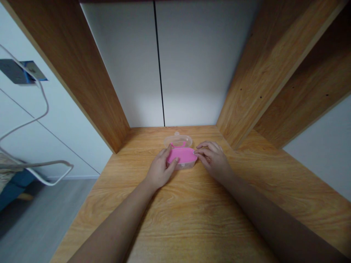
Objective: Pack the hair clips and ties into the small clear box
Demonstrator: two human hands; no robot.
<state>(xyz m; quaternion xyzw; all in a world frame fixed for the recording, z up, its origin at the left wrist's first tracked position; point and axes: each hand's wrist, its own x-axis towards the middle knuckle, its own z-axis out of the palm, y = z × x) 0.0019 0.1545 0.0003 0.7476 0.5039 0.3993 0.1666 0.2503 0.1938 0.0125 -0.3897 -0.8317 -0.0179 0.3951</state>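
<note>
A small clear plastic box (186, 165) stands on the wooden desk, with a pink oval tray (182, 155) lying level in its top. Its transparent lid (187, 139) is tipped open toward the back, and a pink handle (178, 145) shows in front of it. My left hand (161, 168) grips the box's left end, its thumb on the tray's near edge. At the right end, my right hand (213, 159) pinches with thumb and forefinger at the tray's edge; what lies between the fingertips is too small to make out.
Wooden panels rise on the left (90, 73) and right (263, 73) of the desk (175, 226), with a white wall (192, 65) behind. White cables (45, 98) hang at the left near a wall socket (34, 70).
</note>
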